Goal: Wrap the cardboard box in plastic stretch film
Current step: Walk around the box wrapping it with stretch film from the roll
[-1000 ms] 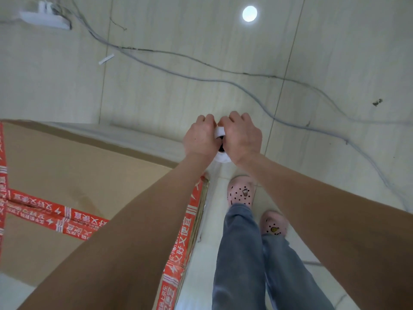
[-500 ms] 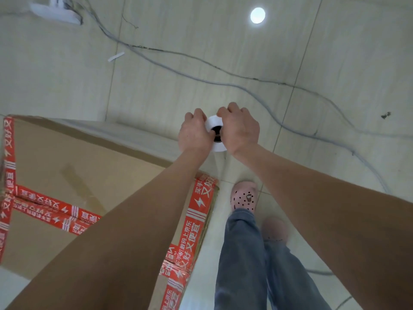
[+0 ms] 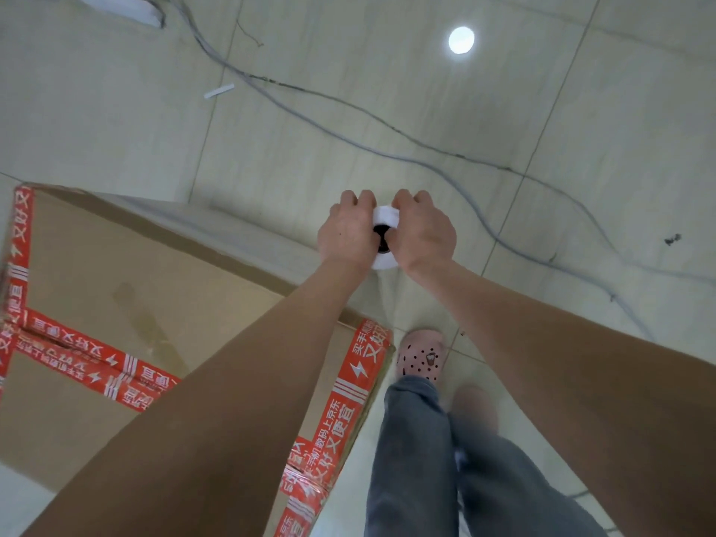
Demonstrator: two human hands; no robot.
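The cardboard box (image 3: 135, 273) is sitting on the floor (image 3: 387, 129) at lower left. Just past its corner, the left hand (image 3: 346, 234) and right hand (image 3: 424, 234) are curling tightly round opposite sides of the white stretch film roll (image 3: 385, 217), its core hole facing up.

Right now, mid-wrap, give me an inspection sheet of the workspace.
Surface: glossy pale tiled floor.
Job's things: cardboard box with red printed tape stands on the floor, left; white film roll held past its corner; faint film seems to trail below.
Clutter: white strip, dark speck on the floor.
Grips: left hand and right hand both curl round the film roll.
Cables: grey cables cross the floor from a white power strip.
Surroundings: jeans, pink clog beside the box.
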